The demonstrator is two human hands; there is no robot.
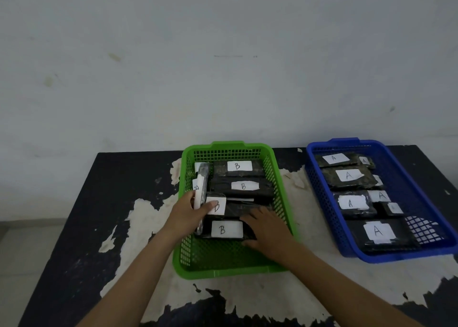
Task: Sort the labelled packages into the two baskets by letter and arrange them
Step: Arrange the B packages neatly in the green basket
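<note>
Head camera looks down on a worn black table with peeling paint, set against a pale wall. A green basket sits in the middle and a blue basket well to its right.

The green basket holds black wrapped packages with white labels marked B, lying flat in a row from back to front: the rear package, the second package just in front of it, a third package with its label partly covered, and the front package. Along the basket's left wall an upright package stands on its edge. The left hand grasps it, with the thumb curled across its near side.

The right hand lies over the right end of the front package, fingers reaching left and thumb at the near edge. Whether it clasps or merely rests, I cannot tell.

In the blue basket, the A packages lie flat, labels up, larger ones on the left and smaller ones beside them.
</note>
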